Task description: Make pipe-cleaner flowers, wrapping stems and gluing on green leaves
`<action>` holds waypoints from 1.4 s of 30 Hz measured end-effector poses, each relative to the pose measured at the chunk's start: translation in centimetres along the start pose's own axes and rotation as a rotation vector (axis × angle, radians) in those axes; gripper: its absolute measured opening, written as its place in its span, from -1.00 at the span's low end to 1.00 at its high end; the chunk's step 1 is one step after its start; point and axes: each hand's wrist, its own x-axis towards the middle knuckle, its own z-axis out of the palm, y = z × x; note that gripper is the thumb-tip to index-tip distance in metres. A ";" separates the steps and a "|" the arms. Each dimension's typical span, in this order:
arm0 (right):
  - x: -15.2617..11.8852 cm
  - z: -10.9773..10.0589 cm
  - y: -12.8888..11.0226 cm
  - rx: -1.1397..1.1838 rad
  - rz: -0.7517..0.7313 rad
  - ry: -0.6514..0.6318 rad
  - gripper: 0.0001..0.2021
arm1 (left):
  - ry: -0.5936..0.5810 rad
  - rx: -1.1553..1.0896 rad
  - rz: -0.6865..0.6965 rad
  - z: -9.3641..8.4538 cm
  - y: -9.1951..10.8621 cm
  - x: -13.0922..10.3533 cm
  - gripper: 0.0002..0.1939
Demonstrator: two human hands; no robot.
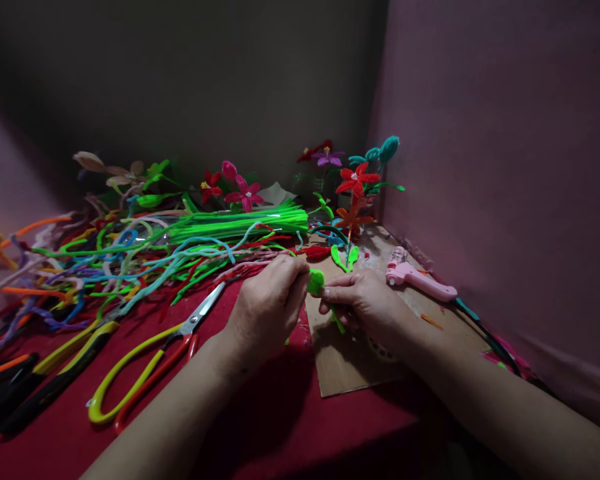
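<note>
1. The green pipe-cleaner piece point(317, 282) was between the two hands, over the left edge of the cardboard sheet point(340, 370); the directions below run from it, with twelve o'clock pointing away from the person.
2. The left hand point(270, 293) was curled tight, its fingertips apparently pinching the piece's left edge. The right hand point(367, 300) gripped its lower right side between thumb and fingers, a thin green stem hanging beneath; whether stem and piece were joined could not be told.
3. Uneven pulling could have kinked or flattened the fuzzy piece; a loosened right pinch could have dropped it.
4. The pink glue gun point(423, 280) lay at three o'clock, near the right wrist: a sideways sweep might have knocked it or snagged its cord point(485, 333).
5. At eight o'clock, the scissors point(193, 323) pointed their blades up beside the left forearm, so a careless drop risked a scratch.
6. Tangled loose pipe cleaners point(180, 257) at nine o'clock crowded the left side, with a green bundle point(240, 223) towards ten.
7. Two green leaves point(353, 257) stood at one o'clock, and the red flower point(356, 179) rose beyond them, hampering a forward reach.
</note>
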 end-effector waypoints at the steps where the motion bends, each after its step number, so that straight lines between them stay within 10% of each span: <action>1: 0.0 0.0 0.0 -0.023 -0.013 0.004 -0.77 | 0.000 -0.001 0.002 0.0 0.0 0.0 -0.93; 9: -0.8 1.0 -1.2 -0.340 -0.095 0.138 -0.76 | -0.050 -0.065 -0.048 0.0 -0.4 0.2 -0.93; 42: 2.0 0.1 -2.2 -0.716 -0.409 -0.063 -0.75 | -0.114 -0.012 -0.215 -0.4 -2.0 -0.1 -0.91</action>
